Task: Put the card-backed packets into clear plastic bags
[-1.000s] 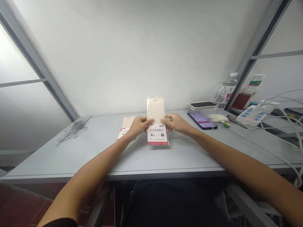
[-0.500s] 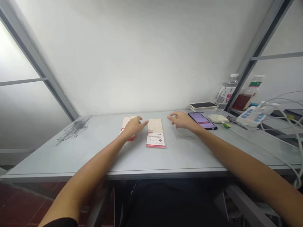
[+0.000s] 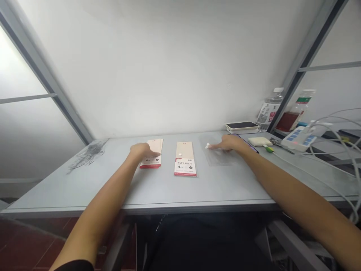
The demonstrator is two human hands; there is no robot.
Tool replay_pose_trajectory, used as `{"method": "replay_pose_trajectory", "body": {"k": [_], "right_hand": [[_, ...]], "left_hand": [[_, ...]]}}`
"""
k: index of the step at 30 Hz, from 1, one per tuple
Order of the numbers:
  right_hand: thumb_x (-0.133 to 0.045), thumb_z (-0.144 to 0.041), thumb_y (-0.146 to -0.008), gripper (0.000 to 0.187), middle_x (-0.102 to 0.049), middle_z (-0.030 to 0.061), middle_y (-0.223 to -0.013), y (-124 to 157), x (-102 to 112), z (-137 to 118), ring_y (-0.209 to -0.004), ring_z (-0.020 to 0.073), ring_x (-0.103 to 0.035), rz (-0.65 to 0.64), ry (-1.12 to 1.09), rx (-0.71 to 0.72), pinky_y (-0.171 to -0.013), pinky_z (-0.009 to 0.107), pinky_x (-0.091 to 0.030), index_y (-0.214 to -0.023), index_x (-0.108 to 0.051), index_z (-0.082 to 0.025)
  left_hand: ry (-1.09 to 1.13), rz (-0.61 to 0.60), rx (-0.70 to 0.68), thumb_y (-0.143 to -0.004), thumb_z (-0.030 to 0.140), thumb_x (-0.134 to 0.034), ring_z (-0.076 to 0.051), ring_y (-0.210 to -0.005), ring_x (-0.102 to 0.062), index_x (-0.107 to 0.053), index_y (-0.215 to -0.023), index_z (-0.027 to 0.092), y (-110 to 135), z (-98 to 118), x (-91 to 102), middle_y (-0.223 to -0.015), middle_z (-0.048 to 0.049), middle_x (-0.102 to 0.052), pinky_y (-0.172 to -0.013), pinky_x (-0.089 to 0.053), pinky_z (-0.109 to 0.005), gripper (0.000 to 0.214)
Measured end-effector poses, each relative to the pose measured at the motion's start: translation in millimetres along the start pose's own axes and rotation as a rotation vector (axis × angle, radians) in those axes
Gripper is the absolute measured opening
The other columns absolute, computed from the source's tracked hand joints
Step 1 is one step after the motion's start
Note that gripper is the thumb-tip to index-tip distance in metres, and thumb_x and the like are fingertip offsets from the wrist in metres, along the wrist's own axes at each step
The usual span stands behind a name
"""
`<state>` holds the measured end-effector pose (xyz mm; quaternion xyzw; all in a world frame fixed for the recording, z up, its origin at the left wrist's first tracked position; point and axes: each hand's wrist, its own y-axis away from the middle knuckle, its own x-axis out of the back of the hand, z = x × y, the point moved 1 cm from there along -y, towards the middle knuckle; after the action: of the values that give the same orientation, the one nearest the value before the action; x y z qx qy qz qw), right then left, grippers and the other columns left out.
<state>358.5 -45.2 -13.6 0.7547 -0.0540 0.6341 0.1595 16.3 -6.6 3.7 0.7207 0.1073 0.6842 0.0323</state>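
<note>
My left hand (image 3: 143, 150) lies over the left packets (image 3: 151, 163), white-and-cream cards with a red bottom edge that overlap each other. One finger stretches across them; the rest of that hand's fingers are hidden. Beside them, in the middle, is a single matching packet (image 3: 185, 167) with a round white button (image 3: 180, 154), touched by neither hand. My right hand (image 3: 227, 143) has its index finger pointing left, its tip at small white round pieces (image 3: 207, 146) on a clear plastic sleeve (image 3: 220, 160). It does not grip the sleeve.
Behind my right hand is a phone lying flat, partly covered. Farther right are another phone on a pale box (image 3: 242, 127), a cream charger (image 3: 259, 142) with a cable, two bottles (image 3: 270, 111), and a power strip (image 3: 299, 138) with tangled cords. A dark scribble (image 3: 90, 153) marks the desk's left side.
My left hand has drawn back left and down onto the left packets. My right hand has shifted right, its index finger now extended, uncovering the white pieces and more of the clear sleeve.
</note>
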Motion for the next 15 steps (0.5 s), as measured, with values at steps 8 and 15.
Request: {"method": "replay_pose_trajectory", "body": {"k": [8,15], "right_hand": [[-0.065,-0.068,-0.053,0.051,-0.058,0.0063,-0.049,-9,-5,3,-0.049,0.021,-0.056,-0.027,-0.098,0.061,-0.052,0.033,-0.04,-0.056,-0.049,-0.02],[-0.066,-0.048,-0.066,0.036,-0.055,0.0038,-0.05,-22,-11,6,-0.05,0.0171,-0.053,0.003,-0.163,0.07,-0.051,0.029,-0.037,-0.053,-0.052,-0.017]], "left_hand": [[0.104,-0.024,0.018,-0.034,0.072,-0.066,-0.028,-0.063,-0.063,-0.061,-0.066,0.021,-2,-6,1.0,-0.063,-0.0095,-0.067,-0.061,-0.045,-0.035,0.061],[0.109,-0.04,0.045,-0.038,0.068,-0.068,-0.03,-0.071,-0.064,-0.061,-0.071,0.02,-2,-8,3.0,-0.07,-0.0103,-0.067,-0.064,-0.044,-0.035,0.059]]}}
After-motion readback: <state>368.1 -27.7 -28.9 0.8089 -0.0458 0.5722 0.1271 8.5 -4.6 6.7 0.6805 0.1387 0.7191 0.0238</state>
